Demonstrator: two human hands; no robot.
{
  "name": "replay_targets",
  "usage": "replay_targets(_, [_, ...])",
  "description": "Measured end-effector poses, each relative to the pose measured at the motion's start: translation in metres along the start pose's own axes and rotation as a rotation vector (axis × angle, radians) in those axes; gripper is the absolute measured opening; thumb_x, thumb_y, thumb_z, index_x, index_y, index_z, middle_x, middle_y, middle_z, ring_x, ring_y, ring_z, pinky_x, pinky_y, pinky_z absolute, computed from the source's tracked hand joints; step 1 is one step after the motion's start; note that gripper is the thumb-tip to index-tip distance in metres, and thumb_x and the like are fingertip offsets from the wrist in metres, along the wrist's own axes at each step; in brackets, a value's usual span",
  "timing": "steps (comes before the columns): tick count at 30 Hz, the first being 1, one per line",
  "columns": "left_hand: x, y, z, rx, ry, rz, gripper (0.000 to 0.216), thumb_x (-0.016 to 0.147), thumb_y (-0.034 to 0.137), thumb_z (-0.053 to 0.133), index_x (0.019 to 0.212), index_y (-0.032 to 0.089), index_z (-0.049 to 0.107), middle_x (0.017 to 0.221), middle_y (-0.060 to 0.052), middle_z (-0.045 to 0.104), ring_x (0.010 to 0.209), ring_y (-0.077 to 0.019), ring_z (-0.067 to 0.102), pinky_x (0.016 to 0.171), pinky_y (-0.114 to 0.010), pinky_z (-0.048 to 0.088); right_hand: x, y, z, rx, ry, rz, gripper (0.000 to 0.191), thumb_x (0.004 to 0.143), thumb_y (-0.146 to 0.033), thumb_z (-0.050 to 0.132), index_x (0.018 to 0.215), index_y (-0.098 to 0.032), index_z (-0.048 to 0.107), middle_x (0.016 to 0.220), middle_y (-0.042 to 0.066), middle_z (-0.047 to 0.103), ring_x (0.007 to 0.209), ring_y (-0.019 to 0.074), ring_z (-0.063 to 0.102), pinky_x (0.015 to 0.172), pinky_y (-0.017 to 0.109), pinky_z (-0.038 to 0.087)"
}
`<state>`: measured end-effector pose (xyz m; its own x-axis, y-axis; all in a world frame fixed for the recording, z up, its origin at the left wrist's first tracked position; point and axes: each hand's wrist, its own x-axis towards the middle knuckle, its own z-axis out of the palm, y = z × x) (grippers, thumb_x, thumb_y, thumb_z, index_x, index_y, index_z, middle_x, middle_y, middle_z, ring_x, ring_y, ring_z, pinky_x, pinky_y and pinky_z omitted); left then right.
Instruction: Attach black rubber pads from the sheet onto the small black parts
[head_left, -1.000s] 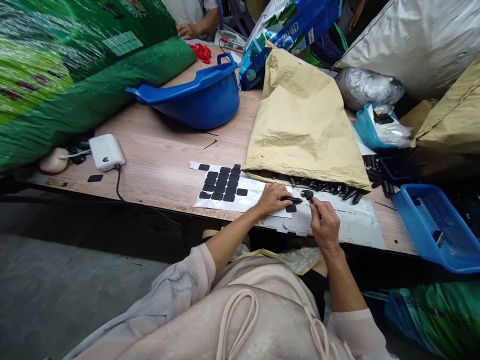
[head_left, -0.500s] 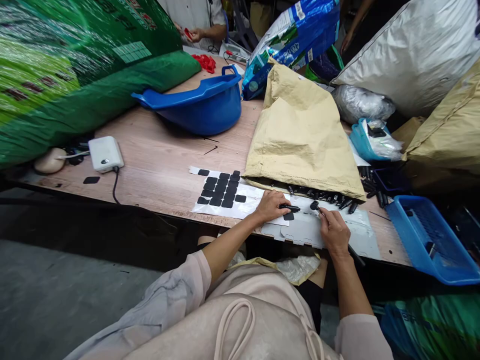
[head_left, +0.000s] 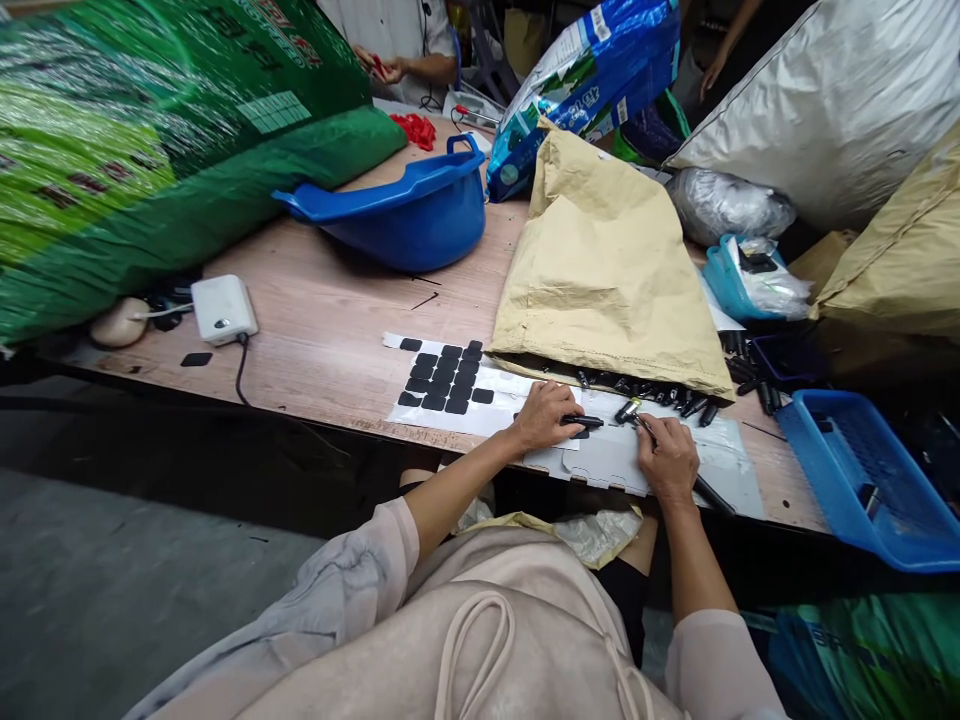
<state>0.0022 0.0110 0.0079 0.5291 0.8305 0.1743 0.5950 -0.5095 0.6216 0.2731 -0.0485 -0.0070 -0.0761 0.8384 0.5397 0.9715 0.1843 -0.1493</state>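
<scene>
My left hand (head_left: 545, 415) rests on the white backing sheet (head_left: 495, 390) and grips a slim black stick-shaped part (head_left: 585, 422) that points right. My right hand (head_left: 667, 458) is closed round a thin tool (head_left: 637, 420) whose tip touches a small black piece (head_left: 626, 410) just right of the stick. Under the stick lies a black pad, mostly hidden. Several black rounded pads (head_left: 446, 378) sit in rows on the sheet to the left. A pile of black parts (head_left: 667, 400) spills from the mouth of the tan paper sack (head_left: 607, 270).
A blue tub (head_left: 405, 210) and a white adapter (head_left: 223, 308) with its cable stand on the wooden table (head_left: 322, 310). A blue basket (head_left: 862, 480) sits at the right edge. Green sacks (head_left: 150, 150) crowd the left. Another person's hands (head_left: 382, 68) hold red pieces at the far end.
My right hand has come down from in front of me to the sheet, bringing the tool tip and the black piece beside the stick. The left hand has hardly moved.
</scene>
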Motion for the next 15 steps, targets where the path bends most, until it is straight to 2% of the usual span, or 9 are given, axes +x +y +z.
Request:
replay_targets(3, [-0.025, 0.017, -0.002, -0.077, -0.058, 0.110, 0.022, 0.093, 0.039, 0.071, 0.107, 0.023, 0.079, 0.109, -0.008, 0.073, 0.102, -0.0238, 0.062, 0.097, -0.039, 0.041, 0.000, -0.001, 0.000, -0.024, -0.003, 0.016, 0.026, 0.100, -0.032, 0.056, 0.112, -0.023, 0.077, 0.092, 0.006, 0.068, 0.085, 0.0216, 0.054, 0.081, 0.035, 0.043])
replay_targets(6, [-0.064, 0.033, 0.001, -0.239, -0.239, 0.221, 0.028, 0.100, 0.042, 0.061, 0.115, 0.024, 0.077, 0.107, -0.007, 0.075, 0.095, -0.0196, 0.067, 0.086, -0.030, 0.048, 0.000, -0.002, 0.001, -0.048, 0.001, 0.017, 0.026, 0.099, -0.032, 0.056, 0.111, -0.023, 0.077, 0.092, 0.007, 0.068, 0.085, 0.0219, 0.053, 0.081, 0.035, 0.043])
replay_targets(8, [-0.089, 0.037, 0.007, -0.285, -0.346, 0.218, 0.028, 0.100, 0.042, 0.061, 0.117, 0.026, 0.077, 0.105, -0.006, 0.077, 0.093, -0.0189, 0.070, 0.081, -0.027, 0.050, 0.000, -0.003, 0.001, -0.046, -0.010, 0.024, 0.026, 0.099, -0.032, 0.056, 0.111, -0.023, 0.077, 0.092, 0.007, 0.067, 0.086, 0.0220, 0.053, 0.082, 0.035, 0.043])
replay_targets(11, [-0.113, 0.028, 0.021, -0.232, -0.414, 0.049, 0.026, 0.096, 0.038, 0.066, 0.116, 0.026, 0.078, 0.109, -0.005, 0.079, 0.100, -0.0223, 0.073, 0.083, -0.029, 0.053, 0.000, -0.003, 0.001, -0.026, -0.031, 0.050, 0.026, 0.098, -0.031, 0.056, 0.111, -0.024, 0.077, 0.093, 0.007, 0.066, 0.088, 0.0224, 0.052, 0.082, 0.036, 0.043])
replay_targets(15, [-0.121, 0.003, 0.040, -0.091, -0.505, -0.301, 0.031, 0.094, 0.035, 0.065, 0.121, 0.026, 0.077, 0.118, -0.008, 0.080, 0.109, -0.0284, 0.074, 0.089, -0.035, 0.056, 0.000, -0.004, 0.002, -0.024, -0.031, 0.063, 0.026, 0.097, -0.031, 0.056, 0.111, -0.024, 0.077, 0.093, 0.007, 0.065, 0.088, 0.0224, 0.052, 0.081, 0.036, 0.043])
